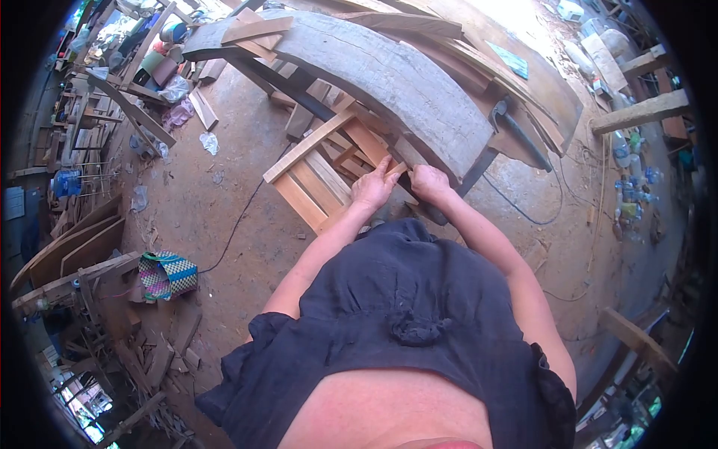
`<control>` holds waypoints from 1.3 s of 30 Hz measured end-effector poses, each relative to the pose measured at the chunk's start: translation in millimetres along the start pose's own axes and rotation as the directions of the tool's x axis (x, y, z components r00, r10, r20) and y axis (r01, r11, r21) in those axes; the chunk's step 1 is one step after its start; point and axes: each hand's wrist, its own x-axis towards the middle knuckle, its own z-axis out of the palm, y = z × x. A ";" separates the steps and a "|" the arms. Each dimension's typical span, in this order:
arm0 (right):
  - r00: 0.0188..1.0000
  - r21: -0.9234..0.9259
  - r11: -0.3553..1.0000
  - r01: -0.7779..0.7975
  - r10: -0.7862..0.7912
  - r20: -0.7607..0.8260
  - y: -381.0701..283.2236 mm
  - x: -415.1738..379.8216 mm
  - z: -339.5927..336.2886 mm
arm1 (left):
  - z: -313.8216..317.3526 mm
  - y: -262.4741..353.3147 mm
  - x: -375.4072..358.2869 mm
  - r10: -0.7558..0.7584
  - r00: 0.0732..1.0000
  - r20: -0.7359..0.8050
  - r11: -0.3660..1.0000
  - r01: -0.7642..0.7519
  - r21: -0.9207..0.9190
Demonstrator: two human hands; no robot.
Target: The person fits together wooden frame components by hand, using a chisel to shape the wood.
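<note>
My left hand (374, 185) is at the near right corner of a slatted wooden frame (303, 168), its fingers closed on a small light wooden strip (397, 169). Close beside it my right hand (431, 184) is curled into a fist at the other end of that strip. What the right fingers grip is hidden from above. The frame, made of pale and reddish slats, rests tilted against the edge of a thick grey wooden slab (374, 71). Both hands are just below the slab's near edge.
A hammer (516, 131) lies among long boards (479, 63) behind the slab. A woven basket (169, 275) stands at left near scrap wood (168, 355). A dark cable (238, 232) crosses the dirt floor. Plastic bottles (632, 187) line the right side.
</note>
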 end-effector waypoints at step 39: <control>0.996 -0.035 0.997 -0.070 0.072 0.058 -14.1 7.7 -16.0 | -9.3 10.6 9.7 0.059 0.997 0.052 0.991 -0.064 0.114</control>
